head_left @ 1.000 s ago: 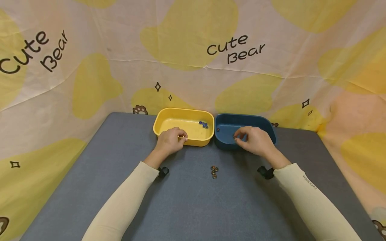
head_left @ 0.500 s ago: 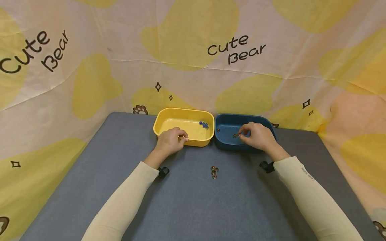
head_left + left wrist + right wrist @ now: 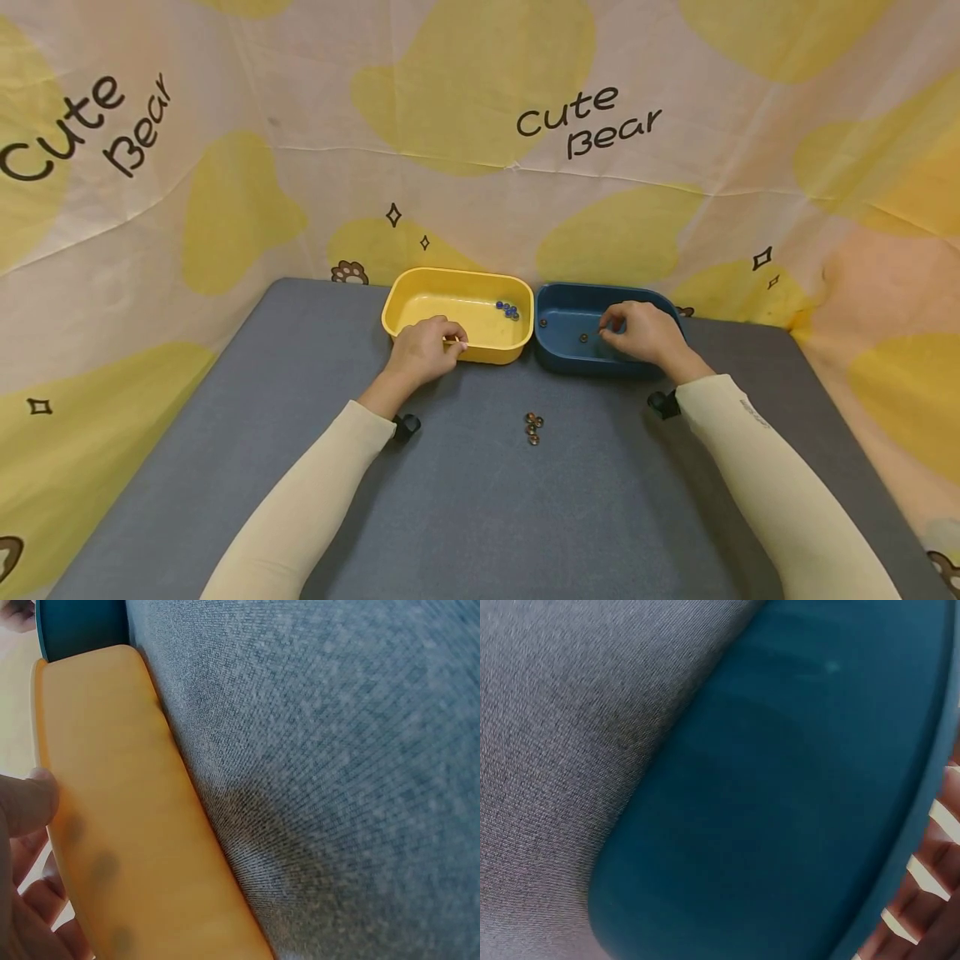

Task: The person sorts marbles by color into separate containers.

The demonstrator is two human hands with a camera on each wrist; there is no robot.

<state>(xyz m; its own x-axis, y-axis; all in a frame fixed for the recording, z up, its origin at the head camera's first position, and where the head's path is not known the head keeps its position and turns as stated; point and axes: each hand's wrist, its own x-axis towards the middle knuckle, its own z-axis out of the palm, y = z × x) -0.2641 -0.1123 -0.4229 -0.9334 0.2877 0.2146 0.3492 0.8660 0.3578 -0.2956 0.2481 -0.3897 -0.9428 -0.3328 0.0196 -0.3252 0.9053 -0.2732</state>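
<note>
My left hand (image 3: 427,348) grips the front rim of the yellow bin (image 3: 397,310), thumb outside and fingers over the inner side; the left wrist view shows the thumb (image 3: 34,799) against the wall. Blue beads (image 3: 507,313) lie at the bin's right end. Over the dark blue bin (image 3: 562,360), my right hand (image 3: 637,332) has its thumb and forefinger pinched, with a tiny reddish-brown bead at the tips. Two brown beads lie in this bin, one left (image 3: 543,322) and one nearer the hand (image 3: 583,338). In the right wrist view the bin wall partly hides the fingers.
Several glossy brown beads (image 3: 532,428) sit in a small cluster on the grey table (image 3: 480,508), in front of the bins. The two bins stand side by side against a printed cloth backdrop (image 3: 465,192). Dark wrist cameras hang under both wrists.
My right hand has shifted slightly right inside the dark blue bin, leaving behind a brown bead that was at its fingertips. The left hand has stayed on the yellow rim.
</note>
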